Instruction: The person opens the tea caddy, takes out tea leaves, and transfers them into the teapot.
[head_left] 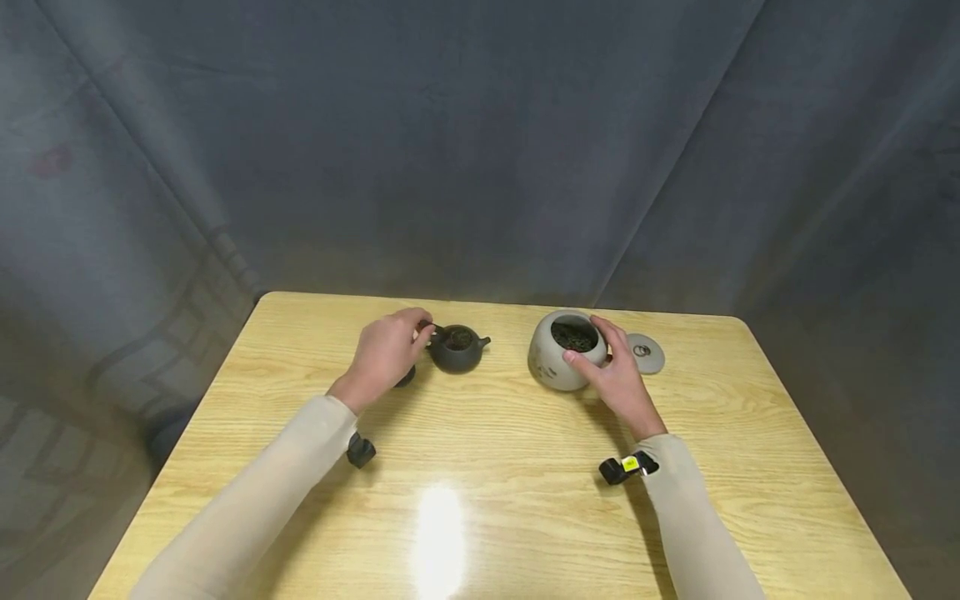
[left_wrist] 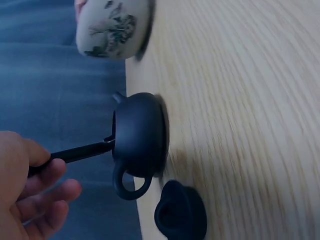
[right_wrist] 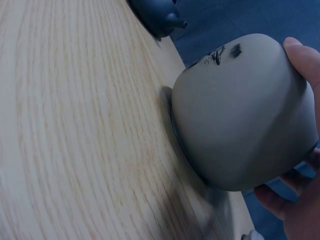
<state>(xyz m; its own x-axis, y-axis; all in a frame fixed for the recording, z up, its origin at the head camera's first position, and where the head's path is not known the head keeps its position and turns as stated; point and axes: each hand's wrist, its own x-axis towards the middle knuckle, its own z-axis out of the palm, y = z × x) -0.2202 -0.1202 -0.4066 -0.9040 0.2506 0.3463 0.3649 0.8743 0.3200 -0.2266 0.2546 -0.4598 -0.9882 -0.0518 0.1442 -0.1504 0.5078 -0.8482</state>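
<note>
Nearest, two pale sleeves (head_left: 258, 496) reach across the wooden table (head_left: 487, 442), each with a small black camera (head_left: 362, 451) at the wrist. Ahead of them the left hand (head_left: 382, 354) pinches a thin dark stick (left_wrist: 82, 152) between thumb and forefinger, its other fingers bent loosely and apart from it. That light hold, near one end, probably leaves the slant of the stick easy to adjust; its far end meets the mouth of the dark teapot (head_left: 455, 361), though how deep it goes I cannot tell.

Just beside the teapot's looped handle (left_wrist: 132, 192) lies a dark lid (left_wrist: 182, 215), likely set there to leave the mouth free. The spout points toward the pale jar (head_left: 549, 360), which stands apart to the right, dark leaves (head_left: 574, 337) inside. The right hand (head_left: 618, 379) grips it, thumb at the near rim, fingers spread round the far side, seemingly to steady it. Whether its base sits flat is unclear.

Beyond that hand rests a pale round lid (head_left: 648, 354), presumably kept out of the way; behind everything hangs a grey curtain (head_left: 480, 158).
</note>
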